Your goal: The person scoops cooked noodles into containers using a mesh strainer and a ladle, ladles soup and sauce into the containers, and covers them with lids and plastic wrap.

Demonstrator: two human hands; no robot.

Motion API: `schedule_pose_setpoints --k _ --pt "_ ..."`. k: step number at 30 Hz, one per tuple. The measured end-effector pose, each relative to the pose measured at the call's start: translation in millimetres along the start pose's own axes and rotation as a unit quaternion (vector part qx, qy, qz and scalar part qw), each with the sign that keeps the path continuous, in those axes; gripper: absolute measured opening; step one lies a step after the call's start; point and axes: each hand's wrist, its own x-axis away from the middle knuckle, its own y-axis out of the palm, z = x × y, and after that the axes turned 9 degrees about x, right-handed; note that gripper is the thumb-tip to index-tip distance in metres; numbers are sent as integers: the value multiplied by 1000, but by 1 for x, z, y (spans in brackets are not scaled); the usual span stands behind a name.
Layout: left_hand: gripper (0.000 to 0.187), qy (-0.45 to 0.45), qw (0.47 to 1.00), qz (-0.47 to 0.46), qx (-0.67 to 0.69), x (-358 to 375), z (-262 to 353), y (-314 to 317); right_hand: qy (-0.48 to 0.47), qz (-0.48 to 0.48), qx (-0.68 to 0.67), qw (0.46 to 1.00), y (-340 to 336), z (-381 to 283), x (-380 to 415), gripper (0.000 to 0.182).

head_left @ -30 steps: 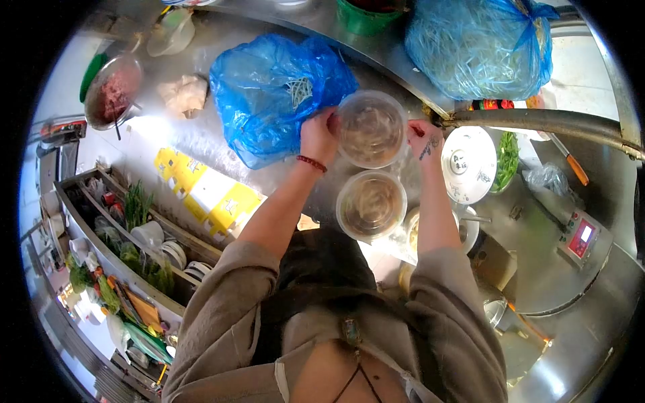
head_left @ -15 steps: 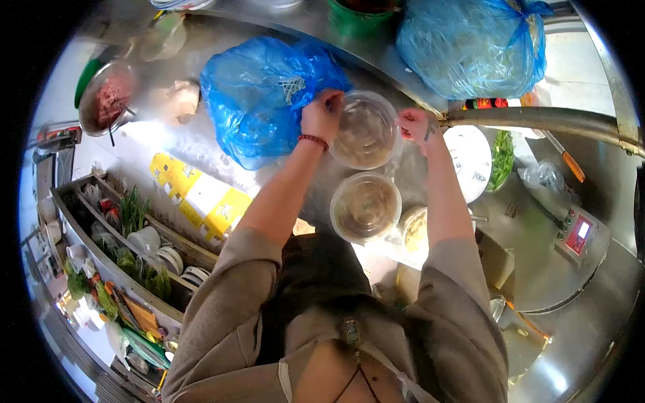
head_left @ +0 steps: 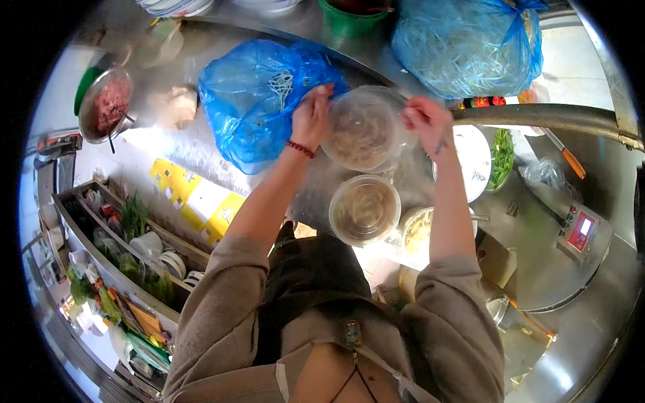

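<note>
A round clear plastic tub [head_left: 361, 131] with pale contents stands between my two hands, its outline partly blurred. My left hand [head_left: 310, 119], with a red bead bracelet at the wrist, has its fingers closed at the tub's left rim. On the other side, my right hand [head_left: 428, 124] is curled into a pinch at the blurred edge of what looks like a clear lid over the tub. Closer to my body sits a second round plastic tub [head_left: 365, 209], apparently lidded. A blue plastic bag [head_left: 245, 107] of pale strands lies just left of my left hand.
A second blue bag [head_left: 467, 50] lies at the upper right, near a green bucket [head_left: 353, 20]. At left is a metal bowl of raw meat [head_left: 107, 101]. Greens [head_left: 501, 158], an orange-handled knife [head_left: 571, 161] and a control panel [head_left: 581, 232] are on the right.
My right hand has risen slightly and curled more tightly. My left hand has shifted a little left and its fingers have straightened. The clear cover over the upper tub has moved and blurred.
</note>
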Motion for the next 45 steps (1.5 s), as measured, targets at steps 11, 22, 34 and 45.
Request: schedule_pose_setpoints --k 11,22,34,45 --pt "84 103 754 -392 -517 30 84 63 209 225 -346 887 -64 -2 195 11" --pt "67 364 779 -372 -351 40 62 46 446 38 -421 789 7 18 323 22" --pt "19 -115 938 -322 53 137 -40 -27 307 177 -302 885 103 48 296 21" --pt "22 -290 894 -283 194 156 -38 -51 311 162 -442 826 116 38 311 14"
